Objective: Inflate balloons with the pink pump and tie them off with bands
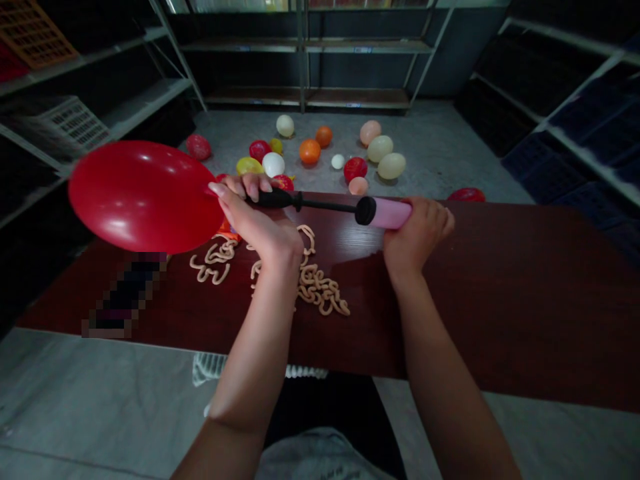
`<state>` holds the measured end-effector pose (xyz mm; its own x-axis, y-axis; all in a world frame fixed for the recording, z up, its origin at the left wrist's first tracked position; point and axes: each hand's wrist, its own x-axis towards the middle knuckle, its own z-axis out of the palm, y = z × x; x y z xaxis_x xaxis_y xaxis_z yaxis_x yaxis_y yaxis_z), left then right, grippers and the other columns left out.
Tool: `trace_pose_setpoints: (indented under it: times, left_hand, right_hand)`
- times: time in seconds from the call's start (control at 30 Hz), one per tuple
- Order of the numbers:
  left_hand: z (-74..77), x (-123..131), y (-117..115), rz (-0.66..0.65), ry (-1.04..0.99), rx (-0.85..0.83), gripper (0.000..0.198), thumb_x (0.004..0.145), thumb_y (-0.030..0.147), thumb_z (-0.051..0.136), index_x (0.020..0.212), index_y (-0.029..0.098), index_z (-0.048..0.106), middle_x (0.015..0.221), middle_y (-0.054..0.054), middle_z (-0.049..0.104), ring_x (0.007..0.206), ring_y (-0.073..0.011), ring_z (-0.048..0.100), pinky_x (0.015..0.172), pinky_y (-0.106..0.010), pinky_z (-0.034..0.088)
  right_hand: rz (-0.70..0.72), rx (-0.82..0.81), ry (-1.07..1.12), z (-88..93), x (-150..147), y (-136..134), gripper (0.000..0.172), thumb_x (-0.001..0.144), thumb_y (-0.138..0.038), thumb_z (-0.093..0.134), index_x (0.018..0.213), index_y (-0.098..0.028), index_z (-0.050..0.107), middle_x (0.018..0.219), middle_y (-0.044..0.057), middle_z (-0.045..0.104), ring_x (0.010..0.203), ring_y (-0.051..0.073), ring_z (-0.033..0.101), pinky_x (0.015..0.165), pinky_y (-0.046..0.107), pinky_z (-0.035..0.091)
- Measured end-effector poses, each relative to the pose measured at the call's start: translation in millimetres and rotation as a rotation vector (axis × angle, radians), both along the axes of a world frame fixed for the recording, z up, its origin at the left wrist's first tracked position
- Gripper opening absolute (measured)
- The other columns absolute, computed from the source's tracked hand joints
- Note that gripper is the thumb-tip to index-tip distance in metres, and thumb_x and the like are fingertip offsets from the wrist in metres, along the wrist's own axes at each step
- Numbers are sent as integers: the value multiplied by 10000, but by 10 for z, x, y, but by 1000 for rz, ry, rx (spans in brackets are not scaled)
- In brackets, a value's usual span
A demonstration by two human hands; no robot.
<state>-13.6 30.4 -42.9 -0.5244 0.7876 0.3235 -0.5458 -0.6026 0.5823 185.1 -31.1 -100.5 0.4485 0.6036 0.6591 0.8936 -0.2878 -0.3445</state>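
A large inflated red balloon [147, 197] extends to the left from my left hand [257, 213]. My left thumb and fingers are closed around its neck and the black end of a hand balloon pump [387, 213]. The pump lies roughly level above the table, with its black rod showing between my hands. My right hand [420, 233] is wrapped around the pump's pink barrel. The joint between balloon and pump is hidden by my left fingers. Below my hands, long uninflated beige balloons [323, 288] lie in a loose heap.
A dark red-brown table [500, 300] spans the space before me. A pixelated dark object [125, 293] lies at its left. Several inflated balloons [310, 152] are scattered over the floor beyond. Metal shelves [305, 100] stand at the back, with shelving and crates along both sides.
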Motion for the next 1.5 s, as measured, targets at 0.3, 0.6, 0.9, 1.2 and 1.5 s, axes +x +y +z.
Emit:
trace_pose_setpoints:
  times: [0.3,0.6,0.9,1.2,1.5]
  left_hand:
    - [-2,500,-189,-89,-30,-32,471,946,605,503,719,227,339,671,22,311,593,-146,436,629,-274,421]
    - [-91,412,-82,-98,-74,-115,435,987,529,472,716,218,334,674,26,318,603,-136,444,657,-268,434]
    - [-28,217,7,-66,-197,-147,403,1011,459,453,726,216,304,670,37,305,578,-103,419,645,-227,447]
    - [68,-29,-20,-20,-244,-77,424,965,465,540,722,210,303,663,49,299,573,-93,407,623,-215,425]
    - [219,-176,-98,-41,-236,76,473,939,492,592,697,203,307,659,42,259,575,-103,398,629,-220,435]
  right_hand:
    - [183,-115,75,41,-456,-92,389,735,-75,471,1093,-176,583,1044,131,641,1043,311,530,951,496,363]
    - [266,-195,-63,42,-418,-77,378,790,-104,482,1151,-158,580,1057,125,654,1006,289,539,927,426,371]
    - [304,-185,-240,34,-340,-20,413,849,-161,490,1260,-177,528,1192,128,643,1102,289,536,1016,424,361]
    - [221,-157,-243,21,-37,6,347,843,-162,468,1171,-187,579,1107,111,668,1071,279,560,1018,431,389]
    - [190,-91,-159,-13,98,26,317,787,-152,480,1078,-178,604,1021,111,667,987,280,555,950,435,425]
